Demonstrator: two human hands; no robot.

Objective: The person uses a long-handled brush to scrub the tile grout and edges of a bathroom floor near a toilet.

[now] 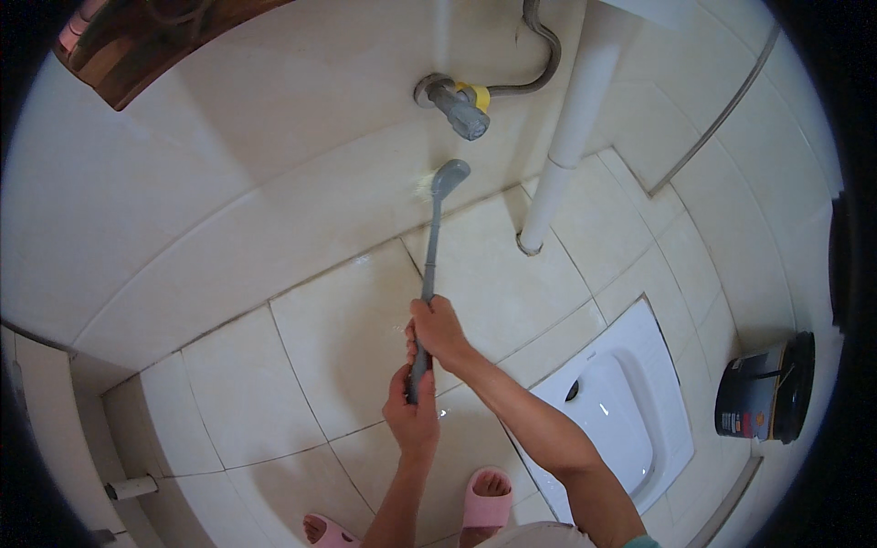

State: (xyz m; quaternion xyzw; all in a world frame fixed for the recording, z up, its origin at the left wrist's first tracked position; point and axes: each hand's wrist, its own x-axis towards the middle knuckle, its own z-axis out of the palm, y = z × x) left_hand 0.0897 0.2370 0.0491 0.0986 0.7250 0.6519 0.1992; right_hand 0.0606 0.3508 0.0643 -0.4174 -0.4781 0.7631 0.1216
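Both hands grip a long-handled grey scrubbing brush (430,253). My right hand (438,331) wraps around the middle of its handle, and my left hand (413,414) closes on the handle's lower end. The brush head (451,177) is at the wall, with its pale bristles turned left toward the tiles (356,185). Just above the head, an angle valve (455,109) with a yellow part juts from the wall. Whether the bristles press on the tile is hard to tell.
A white drain pipe (569,123) runs down into the floor right of the brush. A white squat toilet (627,404) is set in the tiled floor at right, with a black bucket (764,390) beyond it. A flexible hose (548,61) hangs from the valve. Wet patches shine on the floor (342,329).
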